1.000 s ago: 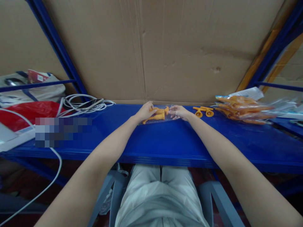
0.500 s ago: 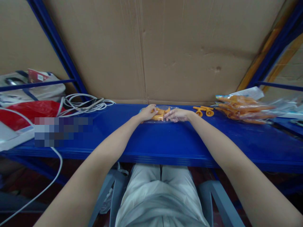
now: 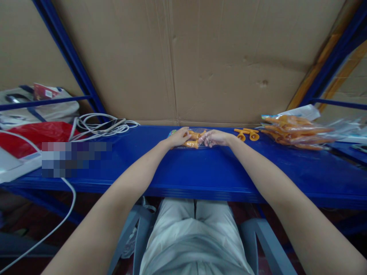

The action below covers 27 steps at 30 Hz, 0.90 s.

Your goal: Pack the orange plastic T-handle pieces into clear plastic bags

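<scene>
A clear plastic bag [image 3: 203,146] lies flat at the back of the blue table, with several orange plastic pieces [image 3: 191,144] with flared ends inside. My left hand [image 3: 180,137] rests over the bag's left end, its fingers closed on the film and the pieces beneath. On the right end, my right hand [image 3: 213,138] has its fingers curled and pinching the clear film. Just right of that hand, a few loose orange flared pieces [image 3: 254,136] lie on the table.
Filled bags of orange pieces [image 3: 298,131] are stacked at the right. Coiled white cable [image 3: 106,126], a red plastic bag [image 3: 43,133] and a cloth bag [image 3: 54,109] occupy the left. A cardboard wall [image 3: 200,68] stands behind the blue table [image 3: 197,172].
My right hand's fingers have shifted slightly right along the bag and curled more. More of the orange pieces shows between my hands. My left hand has barely moved.
</scene>
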### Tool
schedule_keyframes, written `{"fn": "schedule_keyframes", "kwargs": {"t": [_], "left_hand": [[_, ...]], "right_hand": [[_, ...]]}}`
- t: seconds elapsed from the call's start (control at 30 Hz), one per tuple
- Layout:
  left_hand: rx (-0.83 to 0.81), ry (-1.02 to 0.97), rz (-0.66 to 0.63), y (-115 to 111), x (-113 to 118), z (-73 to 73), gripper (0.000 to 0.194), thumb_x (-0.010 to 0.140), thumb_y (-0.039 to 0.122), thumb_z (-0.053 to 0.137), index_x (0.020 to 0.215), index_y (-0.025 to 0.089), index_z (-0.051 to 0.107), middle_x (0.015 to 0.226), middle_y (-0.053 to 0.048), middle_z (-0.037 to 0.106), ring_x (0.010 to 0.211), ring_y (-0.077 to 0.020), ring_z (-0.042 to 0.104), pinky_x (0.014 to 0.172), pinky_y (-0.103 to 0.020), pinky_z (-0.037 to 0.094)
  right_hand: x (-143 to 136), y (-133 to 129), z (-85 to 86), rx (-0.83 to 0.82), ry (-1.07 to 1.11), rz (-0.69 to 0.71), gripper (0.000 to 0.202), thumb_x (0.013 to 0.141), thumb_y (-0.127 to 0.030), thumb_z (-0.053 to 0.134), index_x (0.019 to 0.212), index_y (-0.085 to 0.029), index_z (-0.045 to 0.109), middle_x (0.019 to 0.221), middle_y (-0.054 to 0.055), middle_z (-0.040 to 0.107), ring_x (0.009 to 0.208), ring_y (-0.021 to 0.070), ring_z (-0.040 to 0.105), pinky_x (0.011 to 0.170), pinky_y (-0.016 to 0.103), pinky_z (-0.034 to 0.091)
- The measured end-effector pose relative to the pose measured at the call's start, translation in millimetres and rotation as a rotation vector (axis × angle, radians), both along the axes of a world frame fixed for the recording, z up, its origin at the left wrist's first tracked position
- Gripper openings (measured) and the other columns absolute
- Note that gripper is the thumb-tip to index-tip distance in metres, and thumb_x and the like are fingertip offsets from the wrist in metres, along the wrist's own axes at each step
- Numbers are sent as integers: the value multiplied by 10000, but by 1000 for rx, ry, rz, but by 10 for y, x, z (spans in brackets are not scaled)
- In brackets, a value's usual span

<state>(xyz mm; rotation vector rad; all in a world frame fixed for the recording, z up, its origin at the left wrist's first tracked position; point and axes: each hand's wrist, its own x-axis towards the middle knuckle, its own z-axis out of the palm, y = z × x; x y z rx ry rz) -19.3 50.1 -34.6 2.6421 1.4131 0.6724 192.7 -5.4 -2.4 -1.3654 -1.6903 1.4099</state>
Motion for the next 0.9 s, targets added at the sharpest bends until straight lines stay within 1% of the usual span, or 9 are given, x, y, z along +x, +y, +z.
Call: {"fn": "schedule_keyframes", "kwargs": {"t": [0.13, 0.3, 0.4, 0.53, 0.63, 0.7, 0.77, 0.83, 0.9], "left_hand": [[-17, -31, 27, 13, -32, 8, 329, 921, 350, 473, 1124, 148, 635, 1459, -125, 523, 1351, -250, 478, 1152, -377, 333], [16, -90, -25, 11, -42, 27, 331, 934, 344, 435, 1107, 156, 646, 1444, -115, 536, 1345, -224, 483, 1153, -358, 333], [27, -128, -40, 20, -9, 9, 312, 913, 346, 478, 1125, 184, 640, 1416, -87, 562, 1318, -219, 506, 1144, -359, 346], [-12, -146, -82, 61, 14, -33, 241, 892, 320, 507, 1025, 176, 647, 1198, -81, 680, 1150, -223, 609, 1049, -364, 435], [-47, -163, -124, 121, -14, -64, 184, 889, 298, 499, 924, 180, 636, 1061, -63, 706, 1021, -199, 642, 955, -334, 481], [-61, -188, -111, 164, -44, -81, 173, 885, 304, 509, 921, 187, 631, 1038, -56, 707, 994, -188, 644, 928, -313, 485], [-84, -211, -80, 198, -75, -93, 188, 888, 323, 517, 948, 187, 632, 1040, -62, 710, 994, -186, 645, 921, -301, 483], [-101, -235, -42, 219, -108, -94, 199, 886, 337, 532, 971, 191, 635, 1061, -62, 713, 1012, -188, 646, 926, -297, 479], [-115, -244, -8, 229, -149, -84, 185, 877, 335, 548, 969, 204, 640, 1079, -50, 717, 1029, -190, 646, 933, -299, 477]], "right_hand": [[6, 11, 3, -35, -5, 34, 285, 732, 66, 544, 735, -135, 745, 664, 29, 679, 553, 61, 549, 484, 134, 450], [-10, 25, -7, -22, 22, 54, 293, 710, 67, 590, 748, -166, 763, 1018, 51, 748, 720, 88, 636, 523, 136, 480], [-20, 36, -15, -24, 26, 54, 303, 730, 54, 590, 796, -175, 777, 1054, 57, 748, 786, 108, 661, 555, 143, 502], [-22, 70, -50, -7, 28, 40, 384, 726, 52, 597, 960, -192, 781, 1092, 64, 738, 808, 110, 672, 592, 150, 524], [-43, 90, -85, 38, 83, 31, 470, 702, 78, 607, 1046, -206, 755, 1195, 60, 702, 805, 105, 673, 578, 152, 523], [-65, 107, -94, 61, 120, -19, 473, 718, 79, 598, 1080, -194, 735, 1171, 74, 706, 779, 107, 678, 612, 181, 544], [-68, 136, -80, 97, 153, -115, 437, 762, 68, 555, 1096, -163, 716, 1087, 92, 723, 761, 116, 685, 688, 235, 569], [-20, 178, -42, 194, 153, -256, 417, 796, 55, 484, 1092, -136, 707, 1050, 103, 726, 808, 131, 692, 769, 277, 570], [96, 217, 7, 352, 34, -423, 429, 804, 31, 433, 1094, -126, 708, 1081, 110, 719, 926, 162, 683, 846, 310, 550]]}}
